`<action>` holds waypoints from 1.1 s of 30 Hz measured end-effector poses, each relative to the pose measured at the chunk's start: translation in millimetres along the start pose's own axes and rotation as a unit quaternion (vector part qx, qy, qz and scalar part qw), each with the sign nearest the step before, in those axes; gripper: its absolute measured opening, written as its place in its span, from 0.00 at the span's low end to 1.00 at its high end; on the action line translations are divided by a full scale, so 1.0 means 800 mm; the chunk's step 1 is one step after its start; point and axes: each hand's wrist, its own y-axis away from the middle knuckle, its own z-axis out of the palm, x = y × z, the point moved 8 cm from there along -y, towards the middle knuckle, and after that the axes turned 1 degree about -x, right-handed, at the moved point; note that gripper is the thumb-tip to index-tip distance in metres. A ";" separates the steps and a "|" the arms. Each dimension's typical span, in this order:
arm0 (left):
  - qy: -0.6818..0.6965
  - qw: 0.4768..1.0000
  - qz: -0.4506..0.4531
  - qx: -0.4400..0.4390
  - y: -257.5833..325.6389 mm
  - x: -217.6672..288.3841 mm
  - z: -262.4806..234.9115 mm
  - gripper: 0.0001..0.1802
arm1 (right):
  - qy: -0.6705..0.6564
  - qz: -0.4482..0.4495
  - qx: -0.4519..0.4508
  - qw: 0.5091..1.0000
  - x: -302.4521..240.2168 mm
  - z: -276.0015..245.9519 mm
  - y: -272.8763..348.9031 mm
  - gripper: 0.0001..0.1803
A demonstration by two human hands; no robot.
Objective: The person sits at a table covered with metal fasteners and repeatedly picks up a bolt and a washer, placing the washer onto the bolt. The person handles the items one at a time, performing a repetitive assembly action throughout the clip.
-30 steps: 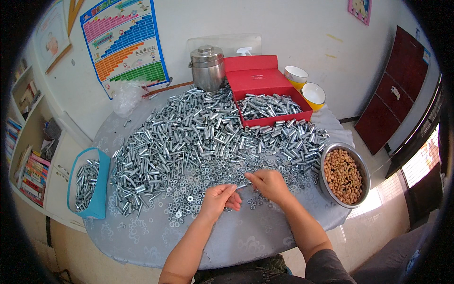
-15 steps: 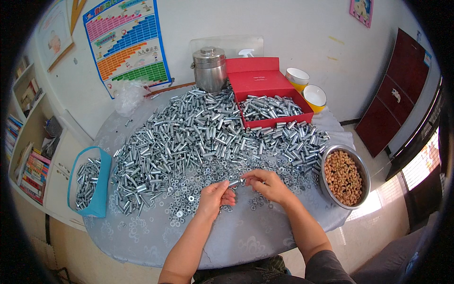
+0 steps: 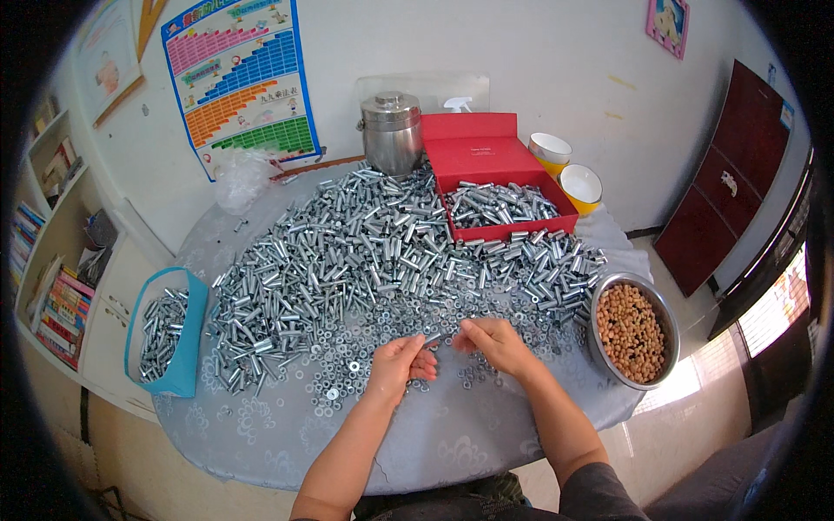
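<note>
Over the near edge of the loose washers (image 3: 343, 382), my left hand (image 3: 398, 365) pinches a short silvery metal bolt (image 3: 434, 337) between thumb and forefinger, its other fingers curled. The bolt points right, toward my right hand (image 3: 495, 341). That hand's thumb and fingertips are pressed together close to the bolt's end; anything between them is too small to make out. Beyond both hands spreads a large heap of metal sleeves and bolts (image 3: 347, 234), with washers and nuts scattered along its near side.
A blue fabric basket (image 3: 187, 347) of metal parts stands left. At the back are a steel pot (image 3: 391, 139), an open red box (image 3: 512, 233) of sleeves, and yellow-and-white bowls (image 3: 580, 184). A steel basin (image 3: 599, 347) of small tan pieces sits right. A plastic bag (image 3: 243, 181) lies back left.
My right hand has drawn slightly right, away from the bolt's end, and its fingers have closed together. My left hand keeps the bolt in nearly the same place. The view has shifted slightly.
</note>
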 end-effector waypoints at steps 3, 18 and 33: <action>-0.005 1.000 0.004 -0.005 0.000 -0.001 -0.004 0.15 | -0.033 -0.007 0.015 0.999 -0.003 0.000 -0.003 0.16; -0.143 0.968 0.206 -0.011 0.009 0.036 0.016 0.14 | -0.185 0.025 -0.005 0.982 0.003 -0.007 -0.017 0.12; -0.138 0.971 0.187 0.060 -0.001 0.036 -0.021 0.12 | 0.152 0.028 0.306 0.939 0.024 -0.207 -0.050 0.14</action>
